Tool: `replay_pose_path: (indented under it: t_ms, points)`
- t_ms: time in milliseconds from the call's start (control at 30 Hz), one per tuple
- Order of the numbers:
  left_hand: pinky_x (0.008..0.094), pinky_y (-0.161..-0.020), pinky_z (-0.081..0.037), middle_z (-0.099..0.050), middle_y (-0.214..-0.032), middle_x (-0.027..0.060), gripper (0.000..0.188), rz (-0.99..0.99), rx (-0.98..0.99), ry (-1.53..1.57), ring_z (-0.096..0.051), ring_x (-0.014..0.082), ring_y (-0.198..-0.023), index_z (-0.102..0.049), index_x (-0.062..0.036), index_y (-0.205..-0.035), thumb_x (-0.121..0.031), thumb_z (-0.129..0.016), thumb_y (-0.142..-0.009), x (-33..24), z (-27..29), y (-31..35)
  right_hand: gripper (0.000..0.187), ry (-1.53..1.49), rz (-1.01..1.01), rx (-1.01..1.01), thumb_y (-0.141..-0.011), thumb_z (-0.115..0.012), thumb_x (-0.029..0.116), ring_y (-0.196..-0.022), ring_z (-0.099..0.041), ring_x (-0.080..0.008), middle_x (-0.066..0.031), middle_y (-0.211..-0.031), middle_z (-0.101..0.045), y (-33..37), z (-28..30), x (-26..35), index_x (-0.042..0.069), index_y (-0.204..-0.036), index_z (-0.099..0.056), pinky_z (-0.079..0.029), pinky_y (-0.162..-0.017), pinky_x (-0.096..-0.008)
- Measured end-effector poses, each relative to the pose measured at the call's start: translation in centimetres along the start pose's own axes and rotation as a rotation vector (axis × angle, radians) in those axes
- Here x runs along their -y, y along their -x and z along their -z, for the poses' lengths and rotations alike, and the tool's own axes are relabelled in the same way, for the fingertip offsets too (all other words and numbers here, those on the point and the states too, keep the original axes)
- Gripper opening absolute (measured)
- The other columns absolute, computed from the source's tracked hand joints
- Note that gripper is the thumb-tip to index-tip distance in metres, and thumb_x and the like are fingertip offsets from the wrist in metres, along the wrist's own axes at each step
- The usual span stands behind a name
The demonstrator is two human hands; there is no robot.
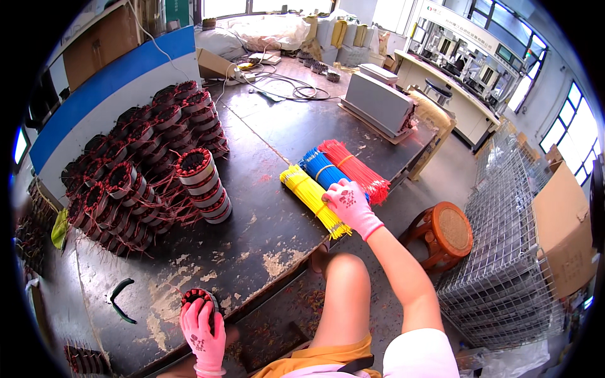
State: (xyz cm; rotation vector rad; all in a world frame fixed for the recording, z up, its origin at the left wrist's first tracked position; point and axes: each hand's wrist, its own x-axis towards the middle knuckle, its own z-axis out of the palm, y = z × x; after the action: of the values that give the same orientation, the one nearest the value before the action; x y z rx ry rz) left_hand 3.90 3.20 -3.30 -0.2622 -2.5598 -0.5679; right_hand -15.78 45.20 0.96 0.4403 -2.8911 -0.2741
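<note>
My left hand (205, 334), in a pink glove, is closed round a motor stator (196, 294) with dark red windings at the table's front edge. The pink-gloved right hand (353, 208) reaches over the near end of a blue wire bundle (322, 169), its fingertips by the edge of a yellow wire bundle (309, 192). Those fingers are bent together; anything they pinch is hidden. Beyond the blue wires lies a red wire bundle (356, 165). Bands tie the bundles, which lie side by side near the table edge.
Stacked stators (145, 157) with loose red leads crowd the left of the dark worn table (265, 239). Dark-handled snips (120, 301) lie near the left hand. A grey box (378, 101) and cables (296, 88) are farther back. Right of the table stand a wooden stool (444, 234) and wire cage (498, 252).
</note>
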Motion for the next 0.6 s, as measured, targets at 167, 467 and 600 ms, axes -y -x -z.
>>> replay_pose_path:
  t_ms: [167,467,600]
  points:
    - [0.0518,-0.107,-0.044,-0.061,-0.125,0.0111,0.039,-0.253,0.006,0.056,-0.056,0.0357,-0.121,-0.064,-0.0076,-0.117,-0.003,-0.072,-0.079,-3.3,1.0,-5.2,0.009,0.252,0.204,0.068,-0.090,-0.065,0.018,-0.106,-0.061,-0.0184,-0.0014,-0.103,-0.068,-1.2,0.5,-0.1,0.017,-0.097,-0.071,-0.047,-0.086,-0.0351]
    - [0.0476,-0.118,-0.037,-0.055,-0.141,0.0137,0.063,-0.686,0.217,0.174,-0.050,0.0344,-0.133,-0.055,-0.0055,-0.136,-0.006,-0.074,-0.077,-10.9,-11.0,-19.5,0.011,-0.066,0.433,-0.205,-0.082,-0.068,0.019,-0.097,-0.059,-0.0238,-0.0042,-0.093,-0.062,-1.2,-1.1,-1.9,0.013,-0.090,-0.063,-0.048,-0.082,-0.0370]
    - [0.0462,-0.122,-0.031,-0.049,-0.148,0.0133,0.079,-0.791,0.401,0.107,-0.043,0.0333,-0.140,-0.047,-0.0057,-0.144,-0.009,-0.079,-0.071,-12.8,-17.4,-24.8,0.011,-0.497,0.318,-0.224,-0.089,-0.064,0.017,-0.095,-0.063,-0.0303,-0.0109,-0.096,-0.063,-0.2,-2.4,-1.8,0.009,-0.096,-0.062,-0.052,-0.083,-0.0408]
